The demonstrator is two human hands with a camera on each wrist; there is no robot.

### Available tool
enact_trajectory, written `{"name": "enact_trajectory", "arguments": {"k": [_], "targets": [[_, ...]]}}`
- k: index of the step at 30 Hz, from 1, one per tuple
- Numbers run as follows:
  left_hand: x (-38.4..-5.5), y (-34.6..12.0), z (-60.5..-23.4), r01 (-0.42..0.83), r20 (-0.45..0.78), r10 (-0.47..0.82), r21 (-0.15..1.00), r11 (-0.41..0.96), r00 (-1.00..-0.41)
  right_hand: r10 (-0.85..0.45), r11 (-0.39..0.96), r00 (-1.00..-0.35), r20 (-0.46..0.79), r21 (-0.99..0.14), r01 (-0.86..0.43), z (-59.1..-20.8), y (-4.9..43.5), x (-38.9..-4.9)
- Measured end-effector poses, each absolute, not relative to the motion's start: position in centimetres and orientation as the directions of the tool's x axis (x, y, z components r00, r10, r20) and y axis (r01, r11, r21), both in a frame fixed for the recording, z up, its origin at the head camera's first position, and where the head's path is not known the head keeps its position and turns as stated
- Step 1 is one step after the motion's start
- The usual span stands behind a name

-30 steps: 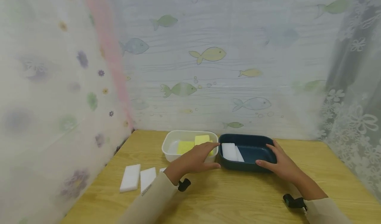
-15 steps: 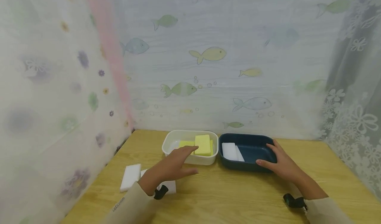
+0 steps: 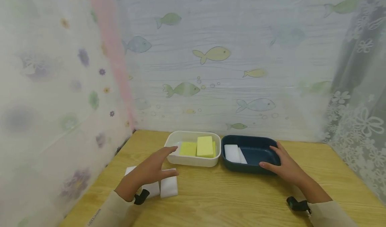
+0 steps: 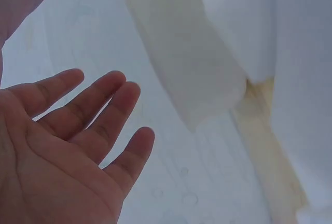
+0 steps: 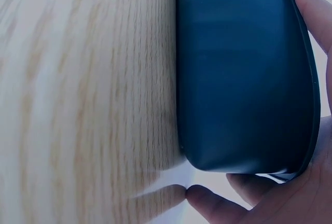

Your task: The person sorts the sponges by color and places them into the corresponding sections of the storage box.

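Note:
My left hand (image 3: 147, 169), fingers spread and holding nothing, is over several white sponge blocks (image 3: 169, 186) lying at the table's left, partly hiding some. In the left wrist view the open palm shows beside large white shapes. My right hand (image 3: 284, 166) grips the right end of a dark blue container (image 3: 260, 153), thumb at its front rim and fingers round the far side. The right wrist view shows the container's smooth outer wall (image 5: 244, 79) between thumb and fingers. Two white sponge blocks (image 3: 231, 154) lie in the container's left part, one overlapping the other.
A white container (image 3: 184, 160) stands against the left end of the blue one, with yellow sponge blocks (image 3: 205, 147) inside. Both rest on a wood-grain table (image 3: 229, 200). Behind hangs a fish-print curtain (image 3: 217, 96), and a flower-print curtain (image 3: 81, 126) borders the left.
My left hand has moved left, from beside the blue container's left end, past the white container, to over the white sponge blocks. The right hand keeps its grip on the blue container.

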State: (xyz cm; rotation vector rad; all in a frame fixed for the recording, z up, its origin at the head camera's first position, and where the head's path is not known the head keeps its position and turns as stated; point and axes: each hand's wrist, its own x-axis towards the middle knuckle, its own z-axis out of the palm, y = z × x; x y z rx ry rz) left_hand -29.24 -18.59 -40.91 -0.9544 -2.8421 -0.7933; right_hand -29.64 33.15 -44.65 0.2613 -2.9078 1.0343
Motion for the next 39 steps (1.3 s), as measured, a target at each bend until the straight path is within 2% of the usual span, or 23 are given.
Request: {"name": "enact_trajectory", "arguments": {"k": [4,8,14,21,27,39], "targets": [[-29.6,-20.0,-40.4,0.534,0.162,0.528,0.477,0.698,-0.834,-0.149,0.762,-0.985,0.090,-0.624,-0.173,-44.6,33.1,-29.6],[-29.9,-20.7,-40.5,0.530,0.107,0.550,0.468,0.707,-0.828,-0.145,0.763,-0.986,0.086,-0.625,-0.166,-44.6,33.1,-29.5],[-30.0,-21.0,-40.6,0.550,0.104,0.564,0.420,0.722,-0.819,-0.147,0.764,-0.985,0.091,-0.622,-0.172,-44.5,33.0,-29.4],[-29.8,-21.2,-40.9,0.483,-0.003,0.559,0.502,0.718,-0.829,-0.146,0.765,-0.985,0.092,-0.621,-0.171,-44.3,33.0,-29.4],[-29.9,-21.0,-41.4,0.451,-0.070,0.573,0.543,0.709,-0.817,-0.141,0.772,-0.986,0.091,-0.613,-0.167,-44.4,33.0,-29.5],[-29.9,-19.8,-42.1,0.484,-0.097,0.621,0.537,0.691,-0.778,-0.137,0.771,-0.987,0.087,-0.616,-0.161,-44.6,33.0,-29.5]]}}
